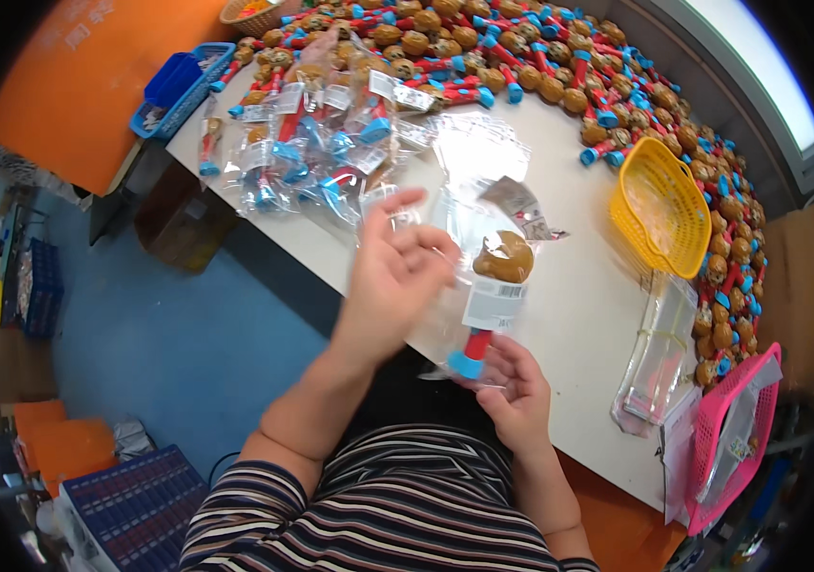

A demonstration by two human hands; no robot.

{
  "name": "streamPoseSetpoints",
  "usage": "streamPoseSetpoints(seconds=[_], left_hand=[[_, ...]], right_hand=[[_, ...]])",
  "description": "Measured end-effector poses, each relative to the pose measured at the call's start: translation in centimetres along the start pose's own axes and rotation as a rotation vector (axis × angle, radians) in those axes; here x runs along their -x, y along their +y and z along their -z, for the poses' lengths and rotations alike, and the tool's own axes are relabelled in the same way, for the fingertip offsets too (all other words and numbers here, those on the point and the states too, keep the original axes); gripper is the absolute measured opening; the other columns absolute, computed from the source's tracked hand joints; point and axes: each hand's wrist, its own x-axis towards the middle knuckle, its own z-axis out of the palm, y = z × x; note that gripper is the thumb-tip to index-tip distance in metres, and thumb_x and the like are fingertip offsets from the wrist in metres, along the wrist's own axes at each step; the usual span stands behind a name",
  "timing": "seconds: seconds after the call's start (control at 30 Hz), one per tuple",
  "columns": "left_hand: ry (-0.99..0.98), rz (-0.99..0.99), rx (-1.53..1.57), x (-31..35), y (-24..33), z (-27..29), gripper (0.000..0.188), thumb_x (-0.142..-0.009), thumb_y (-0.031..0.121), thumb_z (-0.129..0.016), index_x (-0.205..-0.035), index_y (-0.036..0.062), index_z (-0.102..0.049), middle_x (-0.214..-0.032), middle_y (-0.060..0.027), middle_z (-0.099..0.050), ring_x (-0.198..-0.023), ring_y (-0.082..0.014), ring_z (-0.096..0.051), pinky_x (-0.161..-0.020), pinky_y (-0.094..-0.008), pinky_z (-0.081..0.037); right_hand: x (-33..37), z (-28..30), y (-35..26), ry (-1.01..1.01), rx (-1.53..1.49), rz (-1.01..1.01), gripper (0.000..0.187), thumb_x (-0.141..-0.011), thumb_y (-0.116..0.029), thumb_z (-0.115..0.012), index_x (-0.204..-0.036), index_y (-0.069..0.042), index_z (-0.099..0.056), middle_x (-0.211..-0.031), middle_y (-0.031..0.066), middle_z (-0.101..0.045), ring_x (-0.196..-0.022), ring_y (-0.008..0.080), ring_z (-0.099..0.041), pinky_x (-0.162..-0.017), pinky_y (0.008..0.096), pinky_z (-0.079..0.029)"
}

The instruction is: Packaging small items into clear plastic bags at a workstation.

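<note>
In my right hand (517,393) is a clear-bagged toy (502,257), gripped by its lower end. The toy has a rounded brown head, a red stem and a blue end, and a white label covers its middle. My left hand (397,272) is raised beside the bag's left edge, its fingers apart and loosely curled, slightly blurred, with nothing visible in it. A printed packet or card (521,208) lies by the top of the bag. Beyond my left hand, several bagged toys (316,143) are heaped on the white table (569,315).
Loose toys (521,57) pile along the far and right edges. A yellow basket (662,214) stands at right, near banded clear bags (657,348). A pink basket (736,439) is at the near right corner, a blue basket (178,91) at far left. White papers (483,148) lie mid-table.
</note>
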Motion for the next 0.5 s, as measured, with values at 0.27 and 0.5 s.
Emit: streamPoseSetpoints(seconds=[0.27, 0.5], left_hand=[[0.318, -0.407, -0.848, 1.2, -4.6, 2.5, 0.055, -0.074, 0.021, -0.081, -0.12, 0.0046, -0.055, -0.112, -0.0106, -0.059, -0.107, -0.0257, -0.057, -0.092, -0.0395, -0.045], [0.048, -0.327, -1.332, 4.1, -3.4, 1.0, 0.072, -0.065, 0.024, -0.084, -0.127, 0.0062, -0.052, -0.113, -0.014, -0.055, -0.109, -0.0367, -0.051, -0.094, -0.0448, -0.041]], right_hand=[[-2.8, -0.7, -0.6, 0.089, 0.036, -0.176, 0.066, -0.092, -0.004, -0.061, -0.148, -0.003, -0.026, -0.144, 0.0192, -0.04, -0.119, 0.0236, -0.055, -0.096, 0.0331, -0.048], [-3.4, 0.2, 0.1, 0.128, -0.075, -0.282, 0.059, -0.096, -0.008, -0.056, -0.147, -0.003, -0.027, -0.142, 0.0184, -0.044, -0.119, 0.0242, -0.056, -0.096, 0.0339, -0.049]])
